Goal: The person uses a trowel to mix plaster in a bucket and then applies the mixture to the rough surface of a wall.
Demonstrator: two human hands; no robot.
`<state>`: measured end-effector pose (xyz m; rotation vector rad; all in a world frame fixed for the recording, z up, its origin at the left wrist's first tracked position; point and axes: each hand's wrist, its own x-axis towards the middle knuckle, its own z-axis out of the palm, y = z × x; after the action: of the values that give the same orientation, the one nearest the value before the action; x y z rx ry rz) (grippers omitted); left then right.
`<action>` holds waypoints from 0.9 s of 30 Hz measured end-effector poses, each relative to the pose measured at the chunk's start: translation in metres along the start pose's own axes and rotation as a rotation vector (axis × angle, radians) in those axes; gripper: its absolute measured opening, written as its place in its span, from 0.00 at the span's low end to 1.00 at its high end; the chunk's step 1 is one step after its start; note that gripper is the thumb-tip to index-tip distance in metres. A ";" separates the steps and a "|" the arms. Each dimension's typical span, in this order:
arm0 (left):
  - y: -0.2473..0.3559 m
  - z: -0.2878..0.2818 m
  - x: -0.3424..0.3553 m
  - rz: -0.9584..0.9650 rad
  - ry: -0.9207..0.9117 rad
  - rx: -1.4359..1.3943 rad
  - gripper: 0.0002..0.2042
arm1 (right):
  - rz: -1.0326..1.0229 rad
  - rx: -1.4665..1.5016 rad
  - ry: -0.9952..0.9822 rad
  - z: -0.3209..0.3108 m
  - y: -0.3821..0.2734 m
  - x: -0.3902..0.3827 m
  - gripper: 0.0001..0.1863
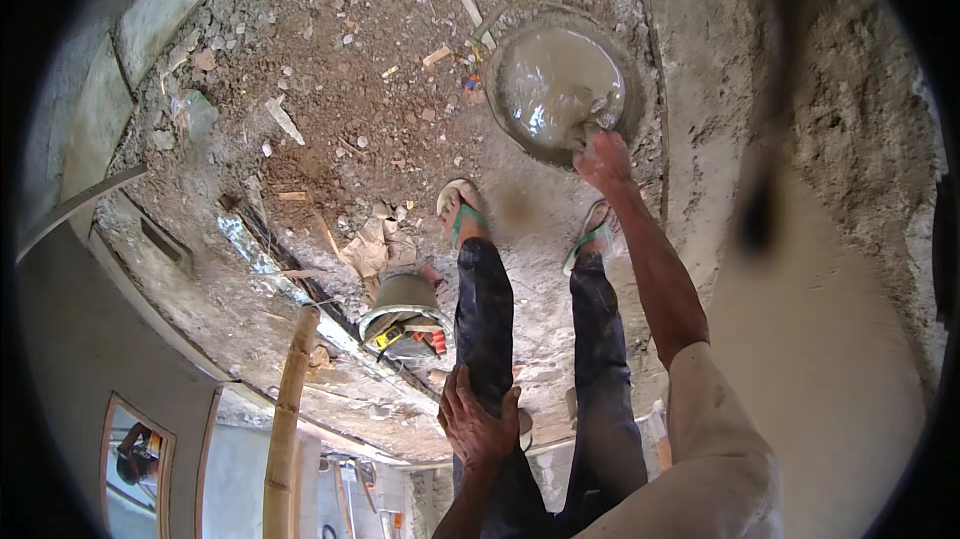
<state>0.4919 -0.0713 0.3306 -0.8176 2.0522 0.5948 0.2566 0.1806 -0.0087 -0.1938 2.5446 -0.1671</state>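
Note:
A round basin (496,104) stands on the ground in front of my feet, filled with wet grey slurry (545,74) whose surface shines. My right hand (603,159) reaches to its near right edge, with the fingers closed. Whatever they grip dips toward the slurry and is mostly hidden, so I cannot make it out. The slurry is disturbed just beyond the fingers. My left hand (478,421) lies on my left leg near the knee, its fingers spread and holding nothing.
Left of my legs stands a bucket (405,291) holding a yellow tape measure (388,337) and red-handled tools. A bamboo pole (289,419) rises beside a paint-flecked board (290,284). Rubble and wood scraps litter the dirt floor. A rough plastered wall (830,279) runs along the right.

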 end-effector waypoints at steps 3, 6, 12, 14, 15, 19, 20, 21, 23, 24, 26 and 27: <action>0.003 0.008 -0.006 -0.014 0.010 -0.004 0.42 | 0.059 -0.064 -0.027 -0.048 -0.016 -0.035 0.21; 0.007 0.013 -0.007 -0.007 0.001 0.016 0.41 | -0.001 -0.117 0.005 -0.071 -0.006 -0.054 0.20; 0.007 0.018 -0.011 -0.018 0.011 0.000 0.42 | -0.145 -0.310 0.147 -0.119 0.017 -0.059 0.17; 0.006 0.020 -0.012 -0.034 0.013 -0.009 0.42 | -0.003 -0.317 0.106 -0.130 0.010 -0.038 0.16; 0.005 0.019 -0.010 -0.028 0.009 -0.012 0.43 | -0.051 -0.303 0.002 -0.120 0.017 -0.027 0.16; 0.012 0.011 -0.003 -0.043 -0.032 0.011 0.43 | -0.237 -0.133 -0.193 -0.022 0.028 0.015 0.17; 0.012 0.013 -0.004 -0.049 -0.025 0.004 0.43 | -0.292 -0.067 -0.190 -0.011 0.014 0.020 0.17; 0.011 0.015 -0.005 -0.053 -0.019 -0.002 0.43 | -0.254 0.015 -0.121 -0.005 0.008 0.017 0.18; 0.009 0.016 -0.005 -0.060 -0.011 -0.021 0.43 | -0.176 0.177 0.012 0.000 0.001 0.001 0.19; 0.009 0.016 -0.005 -0.065 -0.009 -0.034 0.43 | -0.146 0.254 -0.014 0.000 0.000 -0.001 0.19; 0.011 0.016 -0.002 -0.065 -0.004 -0.032 0.43 | -0.080 0.425 -0.055 0.000 -0.006 0.002 0.20; 0.011 0.017 -0.004 -0.066 -0.010 -0.023 0.43 | -0.037 0.476 -0.113 -0.008 -0.016 0.005 0.19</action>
<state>0.4948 -0.0512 0.3258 -0.8897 2.0046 0.5857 0.2497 0.1650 -0.0022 -0.0610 2.3123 -0.7430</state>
